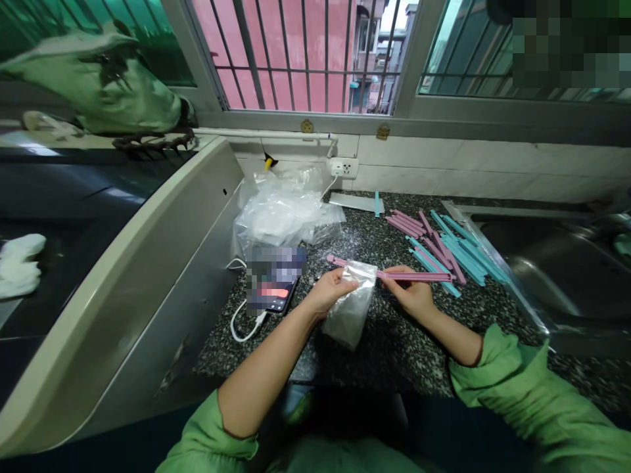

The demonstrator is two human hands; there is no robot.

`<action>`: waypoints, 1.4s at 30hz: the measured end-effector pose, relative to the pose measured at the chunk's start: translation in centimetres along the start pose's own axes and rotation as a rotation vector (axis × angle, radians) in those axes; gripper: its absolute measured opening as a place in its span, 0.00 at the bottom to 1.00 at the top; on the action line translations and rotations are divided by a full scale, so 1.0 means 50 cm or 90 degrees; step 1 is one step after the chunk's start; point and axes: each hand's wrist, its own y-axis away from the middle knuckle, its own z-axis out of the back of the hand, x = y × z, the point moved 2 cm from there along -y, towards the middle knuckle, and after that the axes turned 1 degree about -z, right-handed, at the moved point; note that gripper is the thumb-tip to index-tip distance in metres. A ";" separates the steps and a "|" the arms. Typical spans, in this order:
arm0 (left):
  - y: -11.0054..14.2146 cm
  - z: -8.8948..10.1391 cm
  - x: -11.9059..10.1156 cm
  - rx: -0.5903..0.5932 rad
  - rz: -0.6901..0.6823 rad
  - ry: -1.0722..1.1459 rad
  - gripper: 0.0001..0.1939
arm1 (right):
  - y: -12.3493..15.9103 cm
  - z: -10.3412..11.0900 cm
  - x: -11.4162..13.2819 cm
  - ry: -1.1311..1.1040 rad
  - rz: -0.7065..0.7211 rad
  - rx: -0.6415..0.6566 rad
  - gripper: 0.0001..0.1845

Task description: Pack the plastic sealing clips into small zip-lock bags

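Over the dark speckled counter, my left hand (331,290) is closed on a clear plastic bag (350,318), thumb pressed at its upper part. The bag hangs down toward me. My right hand (408,290) pinches a pink bag sealing clip (419,277), a long thin strip that runs level across the bag's top. The clip's left end sticks out past the bag, above my left hand. Whether the clip is fastened on the bag I cannot tell. Behind my right hand lie loose pink clips (405,223) and blue clips (463,249).
A heap of clear plastic bags (286,210) lies at the back left. In front of it is a phone (280,289) with a white cable (236,335). A metal sink (517,315) borders the counter on the right. A wall socket (345,168) is behind.
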 end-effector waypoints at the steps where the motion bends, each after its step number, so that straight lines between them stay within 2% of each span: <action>1: -0.001 0.000 0.000 -0.002 0.003 0.001 0.21 | 0.000 0.000 0.001 0.001 0.003 0.002 0.12; 9: -0.007 0.006 0.003 -0.008 0.028 0.018 0.19 | 0.004 0.001 0.003 0.040 0.021 0.032 0.14; 19: -0.012 0.017 0.012 -0.065 0.064 0.082 0.19 | 0.002 -0.002 0.002 0.058 -0.006 0.068 0.15; 27: -0.014 0.010 0.013 -0.093 0.072 0.118 0.11 | 0.002 -0.003 -0.004 0.050 -0.002 0.088 0.12; 35: -0.011 0.006 0.008 -0.118 0.056 0.118 0.08 | -0.002 0.007 0.008 0.042 0.081 0.008 0.08; 42: -0.009 0.003 0.008 -0.118 0.035 0.110 0.12 | -0.002 0.014 0.024 0.106 0.163 0.003 0.06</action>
